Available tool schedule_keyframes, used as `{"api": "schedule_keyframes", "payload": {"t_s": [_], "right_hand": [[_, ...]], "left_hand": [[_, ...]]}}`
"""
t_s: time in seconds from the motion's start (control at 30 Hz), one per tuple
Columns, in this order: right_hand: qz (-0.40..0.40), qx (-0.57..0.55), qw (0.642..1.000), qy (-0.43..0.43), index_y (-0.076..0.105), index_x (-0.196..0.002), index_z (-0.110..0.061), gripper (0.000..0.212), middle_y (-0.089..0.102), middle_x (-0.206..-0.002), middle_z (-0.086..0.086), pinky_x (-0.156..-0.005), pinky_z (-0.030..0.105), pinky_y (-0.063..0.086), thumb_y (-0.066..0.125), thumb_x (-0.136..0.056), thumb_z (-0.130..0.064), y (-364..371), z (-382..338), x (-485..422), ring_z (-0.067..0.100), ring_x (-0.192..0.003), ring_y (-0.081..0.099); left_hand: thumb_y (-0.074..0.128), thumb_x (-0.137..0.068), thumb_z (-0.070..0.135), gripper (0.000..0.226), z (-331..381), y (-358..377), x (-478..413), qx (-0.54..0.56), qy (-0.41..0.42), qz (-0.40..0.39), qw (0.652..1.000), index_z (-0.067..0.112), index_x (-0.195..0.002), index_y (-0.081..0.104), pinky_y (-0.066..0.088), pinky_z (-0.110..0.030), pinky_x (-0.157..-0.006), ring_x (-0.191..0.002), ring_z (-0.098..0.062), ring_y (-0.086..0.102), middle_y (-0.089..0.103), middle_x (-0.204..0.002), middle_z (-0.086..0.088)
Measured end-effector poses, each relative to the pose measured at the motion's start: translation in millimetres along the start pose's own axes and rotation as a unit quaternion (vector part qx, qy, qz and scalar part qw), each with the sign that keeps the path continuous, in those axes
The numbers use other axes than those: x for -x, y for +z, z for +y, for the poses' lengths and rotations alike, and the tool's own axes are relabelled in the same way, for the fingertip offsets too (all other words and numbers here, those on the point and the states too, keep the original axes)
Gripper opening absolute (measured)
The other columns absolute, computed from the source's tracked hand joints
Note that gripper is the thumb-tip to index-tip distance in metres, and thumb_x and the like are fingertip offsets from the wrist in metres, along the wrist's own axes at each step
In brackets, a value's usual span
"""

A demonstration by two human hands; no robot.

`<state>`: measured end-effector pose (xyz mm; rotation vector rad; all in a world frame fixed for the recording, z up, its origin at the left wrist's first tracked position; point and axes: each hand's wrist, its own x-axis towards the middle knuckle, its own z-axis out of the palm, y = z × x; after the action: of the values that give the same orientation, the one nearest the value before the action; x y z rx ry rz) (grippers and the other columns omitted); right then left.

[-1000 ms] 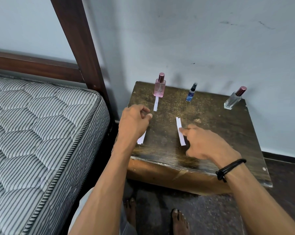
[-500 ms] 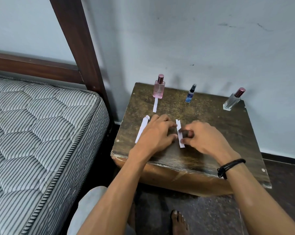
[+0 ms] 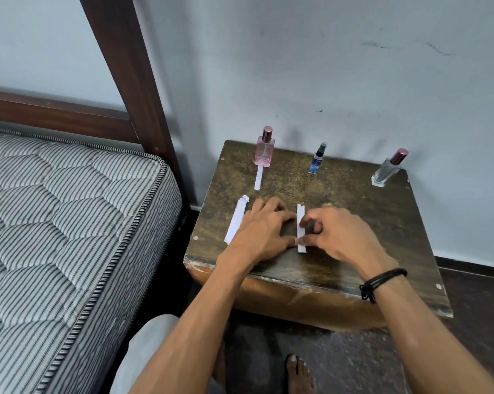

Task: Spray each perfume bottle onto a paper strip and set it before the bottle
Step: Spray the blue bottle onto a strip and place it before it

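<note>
Fingertips [image 3: 285, 215] of the left hand [image 3: 261, 233] lie fairly straight and press at the left edge of the strip [image 3: 300, 211]. The right hand [image 3: 343, 237] curls its index and thumb onto the right edge, seemingly pinching it (whether the paper has left the wood, I cannot tell).

The likeliest trouble is the paper itself. It is thin and flat on the table [image 3: 353, 206], so it may crease, tear or skid away if the tips dig at it rather than nip an edge. The left wrist lies just beside the spare strips [image 3: 237, 220], and a careless sweep could scatter them. The blue bottle [image 3: 316, 162] is slim and upright, so a hasty reach could tip it. A sprayed strip could also end up before the wrong bottle.

The strip is narrow, white and plain, and sits at the centre of the frame pointing toward the upper edge, below the blue bottle and well apart from it. Another strip [image 3: 258, 177] already lies before the pink bottle [image 3: 264, 150]. The blue bottle and the clear bottle [image 3: 386, 172], at the upper right of the table, have none.
</note>
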<state>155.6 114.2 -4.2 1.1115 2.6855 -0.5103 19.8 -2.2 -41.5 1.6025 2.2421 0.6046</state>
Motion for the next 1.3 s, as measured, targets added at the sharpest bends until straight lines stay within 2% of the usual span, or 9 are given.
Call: {"api": "schedule_keyframes", "payload": {"t_s": [0.13, 0.3, 0.43, 0.57, 0.67, 0.8, 0.97, 1.17, 1.3], "right_hand": [[0.006, -0.030, 1.000, 0.008, 0.068, -0.108, -0.039, 0.032, 0.065, -0.092, -0.011, -0.078, 0.040, 0.058, 0.081, -0.082, -0.053, 1.6, 4.7, -1.5, 0.019, -0.087, 0.066], [0.020, -0.128, 0.992, 0.007, 0.071, -0.098, -0.035, 0.021, 0.065, -0.083, -0.013, -0.067, 0.030, 0.044, 0.082, -0.084, -0.047, -1.2, 9.7, -0.5, 0.008, -0.077, 0.061], [0.142, -0.205, 0.968, 0.031, 0.070, -0.084, -0.031, 0.012, 0.067, -0.083, -0.015, -0.069, 0.031, 0.048, 0.079, -0.089, -0.038, 2.3, 12.0, -3.1, 0.007, -0.080, 0.063], [0.216, -0.308, 0.924, 0.063, 0.072, -0.092, -0.029, 0.005, 0.067, -0.092, -0.014, -0.070, 0.026, 0.048, 0.076, -0.092, -0.031, 6.9, 13.3, -13.5, 0.007, -0.089, 0.063], [0.231, -0.396, 0.885, 0.078, 0.069, -0.107, -0.031, 0.019, 0.068, -0.107, -0.010, -0.087, 0.040, 0.059, 0.078, -0.090, -0.030, 11.2, 20.8, -30.4, 0.010, -0.100, 0.066], [0.227, -0.450, 0.859, 0.083, 0.060, -0.131, -0.031, 0.048, 0.058, -0.130, -0.003, -0.099, 0.048, 0.057, 0.081, -0.088, -0.035, -1.4, 28.0, -66.7, 0.017, -0.115, 0.062], [0.180, -0.469, 0.860, 0.094, 0.055, -0.145, -0.027, 0.070, 0.055, -0.145, -0.001, -0.107, 0.053, 0.051, 0.085, -0.083, -0.033, -10.8, 31.5, -109.0, 0.027, -0.125, 0.061], [0.204, -0.423, 0.879, 0.080, 0.072, -0.101, -0.029, 0.019, 0.073, -0.103, -0.001, -0.097, 0.055, 0.056, 0.081, -0.085, -0.023, -6.4, 25.5, -121.7, 0.029, -0.106, 0.070], [0.218, -0.440, 0.868, 0.068, 0.073, -0.098, -0.025, 0.011, 0.075, -0.104, -0.005, -0.100, 0.051, 0.055, 0.077, -0.089, -0.020, -10.3, 13.8, -94.1, 0.016, -0.101, 0.070]], "left_hand": [[0.069, -0.087, 0.051, 0.058, 1.4, 2.3, 0.1, -0.001, -0.008, 0.001, 1.000, 0.032, -0.140, 0.056, 0.035, -0.041, -0.108, -0.122, -0.022, 0.035, 0.044, -0.135, 0.007], [0.069, -0.087, 0.051, 0.058, 2.1, 1.8, 0.2, 0.008, -0.019, -0.005, 1.000, 0.033, -0.141, 0.055, 0.033, -0.039, -0.109, -0.121, -0.021, 0.034, 0.043, -0.135, 0.008], [0.070, -0.086, 0.048, 0.058, 3.9, 1.6, 0.0, 0.019, -0.026, -0.002, 0.999, 0.035, -0.141, 0.055, 0.032, -0.038, -0.108, -0.121, -0.021, 0.033, 0.042, -0.134, 0.009], [0.072, -0.086, 0.046, 0.058, 3.1, 2.2, -1.2, 0.046, -0.031, -0.006, 0.998, 0.036, -0.140, 0.055, 0.032, -0.035, -0.110, -0.120, -0.019, 0.032, 0.042, -0.133, 0.010], [0.073, -0.086, 0.046, 0.057, 1.3, 1.7, -1.3, 0.058, -0.034, -0.017, 0.998, 0.037, -0.140, 0.055, 0.031, -0.033, -0.110, -0.120, -0.017, 0.031, 0.042, -0.133, 0.012], [0.072, -0.087, 0.046, 0.057, 2.5, 0.1, -0.2, 0.062, -0.039, -0.025, 0.997, 0.038, -0.140, 0.055, 0.030, -0.032, -0.109, -0.121, -0.016, 0.030, 0.041, -0.132, 0.013], [0.072, -0.087, 0.044, 0.056, 2.5, -1.9, -1.1, 0.072, -0.044, -0.033, 0.996, 0.039, -0.140, 0.056, 0.029, -0.032, -0.110, -0.121, -0.016, 0.030, 0.041, -0.133, 0.013], [0.071, -0.087, 0.046, 0.054, 1.5, -2.7, -1.7, 0.072, -0.035, -0.037, 0.996, 0.040, -0.138, 0.057, 0.026, -0.027, -0.105, -0.118, -0.016, 0.030, 0.041, -0.132, 0.012], [0.067, -0.089, 0.054, 0.049, -1.1, -5.4, -0.3, 0.124, -0.033, -0.024, 0.992, 0.036, -0.134, 0.061, 0.029, -0.027, -0.102, -0.118, -0.013, 0.033, 0.046, -0.125, 0.013]]}}
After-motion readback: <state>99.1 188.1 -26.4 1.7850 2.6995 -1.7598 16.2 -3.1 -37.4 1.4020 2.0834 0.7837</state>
